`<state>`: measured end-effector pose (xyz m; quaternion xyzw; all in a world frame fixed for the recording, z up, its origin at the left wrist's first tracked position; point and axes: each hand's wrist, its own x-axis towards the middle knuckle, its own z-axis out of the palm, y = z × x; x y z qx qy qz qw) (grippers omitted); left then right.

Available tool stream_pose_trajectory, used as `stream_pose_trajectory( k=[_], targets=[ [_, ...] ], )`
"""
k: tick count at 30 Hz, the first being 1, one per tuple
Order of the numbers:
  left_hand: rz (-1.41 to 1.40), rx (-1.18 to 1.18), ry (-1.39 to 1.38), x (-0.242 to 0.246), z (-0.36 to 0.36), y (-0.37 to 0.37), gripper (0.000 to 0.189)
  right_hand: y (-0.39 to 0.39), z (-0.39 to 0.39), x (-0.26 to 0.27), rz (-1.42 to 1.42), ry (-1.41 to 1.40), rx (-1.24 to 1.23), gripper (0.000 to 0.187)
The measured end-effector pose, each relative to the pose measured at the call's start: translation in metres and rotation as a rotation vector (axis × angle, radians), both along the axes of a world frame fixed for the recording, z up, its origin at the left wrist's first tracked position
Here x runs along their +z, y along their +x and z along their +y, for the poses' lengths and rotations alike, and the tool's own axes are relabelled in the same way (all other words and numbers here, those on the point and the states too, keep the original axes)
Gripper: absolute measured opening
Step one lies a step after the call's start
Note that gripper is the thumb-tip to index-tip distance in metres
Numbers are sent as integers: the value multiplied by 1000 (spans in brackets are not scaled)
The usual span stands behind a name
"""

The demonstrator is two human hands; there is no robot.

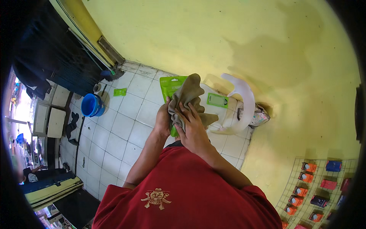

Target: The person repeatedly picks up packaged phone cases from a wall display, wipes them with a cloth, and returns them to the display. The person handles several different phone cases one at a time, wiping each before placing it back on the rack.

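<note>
A crumpled grey-brown cloth (191, 91) is bunched between my two hands in front of my chest. My left hand (163, 118) grips its left edge, thumb up along the side. On top, my right hand (192, 126) presses into the folds with its fingers spread. Behind the cloth shows a green plastic pouch (171, 85) with a hang hole; a green piece also peeks out below, near my right thumb. How the pouch is held is hidden. Beyond my right hand, a green-framed flat package (217, 100) lies on the seat of a white plastic chair (248, 98).
A patterned bag (259, 116) sits between chair and yellow wall (200, 34). On the tiled floor (123, 120) are a blue bucket (92, 105) and a small green packet (120, 92). A wire rack (311, 177) with packaged goods hangs at lower right. Another person (43, 173) is at far left.
</note>
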<state>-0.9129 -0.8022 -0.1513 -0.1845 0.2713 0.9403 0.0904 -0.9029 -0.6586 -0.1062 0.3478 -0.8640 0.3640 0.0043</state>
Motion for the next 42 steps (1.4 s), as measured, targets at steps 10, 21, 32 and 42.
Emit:
stream_pose_trajectory(
  k=[10, 21, 32, 42],
  targets=[
    [1, 151, -49, -26, -16, -9, 55, 5, 42, -5, -323, -173, 8, 39],
    [34, 184, 39, -8, 27, 23, 61, 19, 26, -2, 12, -12, 178, 52],
    [-79, 383, -120, -45, 80, 57, 61, 20, 147, -29, -385, -172, 276, 48],
    [-298, 322, -206, -56, 117, 112, 56, -41, 282, -133, -714, -53, -269, 45]
  ],
)
